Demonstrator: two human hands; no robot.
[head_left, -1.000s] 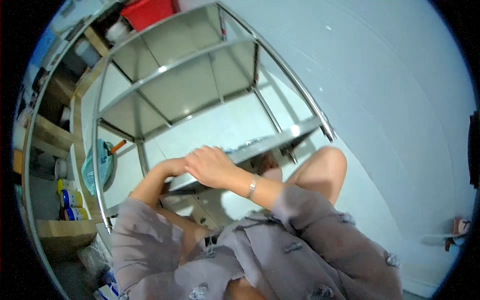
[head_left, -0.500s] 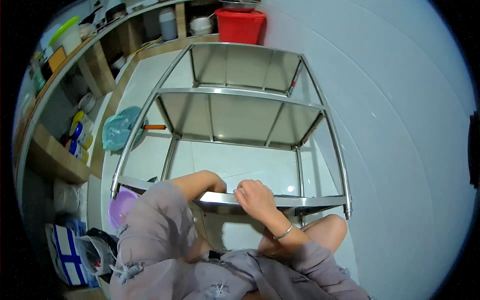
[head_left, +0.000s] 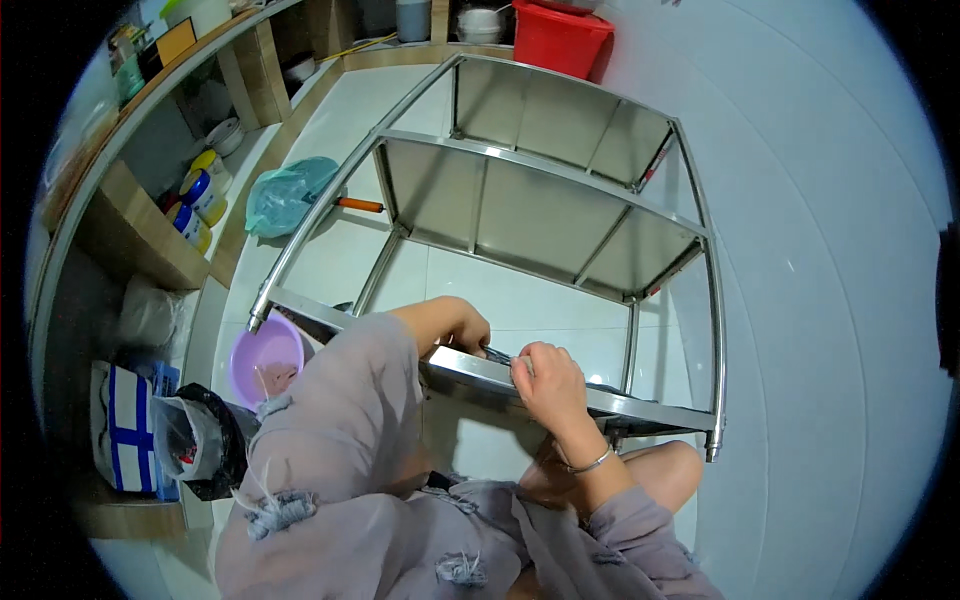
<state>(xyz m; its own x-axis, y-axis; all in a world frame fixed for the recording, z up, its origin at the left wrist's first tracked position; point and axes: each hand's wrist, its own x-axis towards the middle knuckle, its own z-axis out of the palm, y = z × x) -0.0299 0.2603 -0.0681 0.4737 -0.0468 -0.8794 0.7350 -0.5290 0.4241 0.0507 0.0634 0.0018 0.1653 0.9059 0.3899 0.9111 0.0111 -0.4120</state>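
Note:
A metal shelf rack [head_left: 540, 172] lies tipped on its side, its shelf undersides facing me. Its nearest shelf edge [head_left: 470, 366] crosses in front of my lap. My left hand [head_left: 468, 328] reaches over that edge, fingers curled and partly hidden. A slim dark metal piece [head_left: 497, 354] shows beside those fingers, pointing toward my right hand; its kind is unclear. My right hand [head_left: 553, 382], with a bracelet on the wrist, rests on the same edge, fingers bent and closed. Something small and pale shows at its fingertips, too small to name.
On the left stand a purple basin [head_left: 262, 352], a bin with a black bag [head_left: 222, 440] and low cupboards holding jars [head_left: 203, 197]. A teal plastic bag [head_left: 290, 195] and an orange handle [head_left: 360, 205] lie beyond the rack. A red bucket [head_left: 562, 38] stands at the back; a white wall [head_left: 830, 260] rises right.
The view has turned, so the rack appears tilted and further right. A dark metal piece now shows between my hands. Both hands stay at the near shelf edge.

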